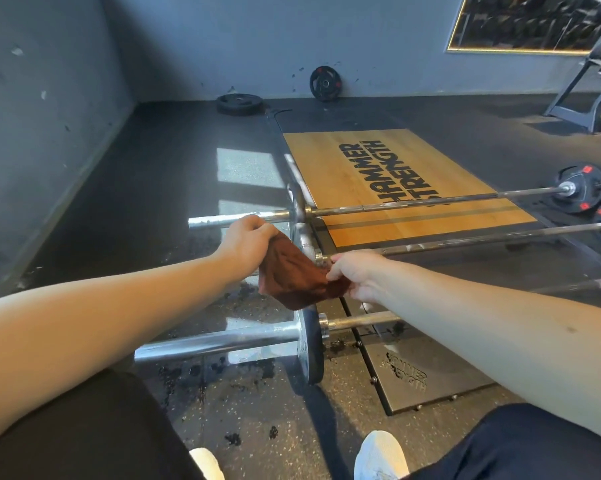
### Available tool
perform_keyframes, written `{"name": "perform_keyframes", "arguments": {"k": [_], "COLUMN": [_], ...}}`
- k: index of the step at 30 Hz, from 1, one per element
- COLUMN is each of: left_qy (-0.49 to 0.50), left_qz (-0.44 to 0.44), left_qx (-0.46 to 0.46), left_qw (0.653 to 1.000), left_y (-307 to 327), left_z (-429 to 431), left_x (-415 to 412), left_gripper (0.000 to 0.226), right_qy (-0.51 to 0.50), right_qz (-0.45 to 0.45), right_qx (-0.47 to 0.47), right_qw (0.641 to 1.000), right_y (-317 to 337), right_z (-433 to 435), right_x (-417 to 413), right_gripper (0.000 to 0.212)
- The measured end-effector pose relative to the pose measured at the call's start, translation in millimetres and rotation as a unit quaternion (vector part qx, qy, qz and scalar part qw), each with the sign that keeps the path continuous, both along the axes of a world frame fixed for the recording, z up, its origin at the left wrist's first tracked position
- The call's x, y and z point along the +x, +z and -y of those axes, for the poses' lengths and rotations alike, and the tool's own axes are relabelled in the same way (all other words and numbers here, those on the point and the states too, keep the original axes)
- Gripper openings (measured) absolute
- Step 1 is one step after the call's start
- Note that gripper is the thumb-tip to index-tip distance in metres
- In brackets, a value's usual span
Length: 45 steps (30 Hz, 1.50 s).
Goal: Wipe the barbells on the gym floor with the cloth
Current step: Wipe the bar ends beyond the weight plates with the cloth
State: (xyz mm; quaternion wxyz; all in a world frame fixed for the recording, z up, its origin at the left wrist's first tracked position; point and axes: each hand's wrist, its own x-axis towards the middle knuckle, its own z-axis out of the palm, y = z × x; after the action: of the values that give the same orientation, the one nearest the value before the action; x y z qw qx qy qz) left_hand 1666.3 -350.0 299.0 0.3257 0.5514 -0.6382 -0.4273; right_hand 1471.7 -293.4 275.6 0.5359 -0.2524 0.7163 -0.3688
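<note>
The left hand (248, 242) curls around the upper corner of the brown cloth (295, 278), and the right hand (357, 275) pinches its lower edge. The cloth hangs crumpled between them over the plate end of the middle barbell (465, 241). The nearest barbell (222, 341) lies just below on the rubber floor. The far barbell (413, 201) crosses the wooden platform (326, 161).

Two grey-blue walls, the left wall (49, 98) and the back wall (222, 36), meet at a corner, their paint chipped in spots. The dark rubber floor (153, 150) carries bright sunlight patches (247, 168) beside a wooden platform (326, 161) lettered HAMMER STRENGTH. One weight plate (325, 83) leans on the back wall; another (239, 104) lies flat near it. A gold-edged mirror (527, 22) hangs at the upper right above a rack frame (583, 98).
</note>
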Motion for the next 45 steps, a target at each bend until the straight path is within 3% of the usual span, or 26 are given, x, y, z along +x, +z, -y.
{"name": "perform_keyframes", "arguments": {"k": [4,8,15,21,24,26,27,29,31,33,40,45], "left_qy": [0.023,-0.011,-0.005,0.022,-0.037,-0.08,-0.091,-0.09,-0.085,-0.087,-0.084,-0.077], "left_qz": [-0.006,0.026,0.051,0.018,0.022,0.071,0.102,0.167,0.218,0.232,0.241,0.239], "left_qx": [0.0,-0.021,-0.062,-0.044,-0.027,-0.05,-0.071,-0.122,-0.152,-0.164,-0.115,-0.129], "left_qw": [1.0,0.999,0.997,0.999,0.999,0.993,0.988,0.974,0.96,0.955,0.96,0.959], "left_y": [0,0,-4,-13,-12,-12,-11,-9,-8,-7,10,44], "left_z": [2,1,3,11,11,11,11,12,12,11,-4,-13], "left_x": [3,-4,-5,4,9,11,12,13,18,23,42,51], "left_gripper": [0.023,0.021,0.022,0.02,0.039,0.051,0.051,0.034,0.01,0.004,0.009,0.013], "right_qy": [-0.032,-0.035,-0.085,-0.124,-0.061,0.058,0.136,0.259,0.284,0.269,0.215,0.172], "right_qz": [-0.042,0.067,0.003,0.022,0.023,-0.093,-0.177,-0.321,-0.379,-0.38,-0.333,-0.296], "right_qx": [-0.036,-0.036,0.002,-0.031,-0.087,-0.114,-0.129,-0.161,-0.181,-0.177,-0.21,-0.215], "right_qw": [0.998,0.996,0.996,0.992,0.994,0.987,0.966,0.897,0.862,0.867,0.894,0.915], "right_y": [-2,0,-5,2,2,3,3,-1,-3,-6,17,44], "right_z": [2,0,2,2,1,0,1,3,2,3,9,14], "right_x": [-1,3,-1,-5,-6,-6,-5,-2,2,5,22,43], "right_gripper": [0.052,0.027,0.035,0.04,0.06,0.074,0.072,0.037,0.01,0.014,0.015,0.019]}}
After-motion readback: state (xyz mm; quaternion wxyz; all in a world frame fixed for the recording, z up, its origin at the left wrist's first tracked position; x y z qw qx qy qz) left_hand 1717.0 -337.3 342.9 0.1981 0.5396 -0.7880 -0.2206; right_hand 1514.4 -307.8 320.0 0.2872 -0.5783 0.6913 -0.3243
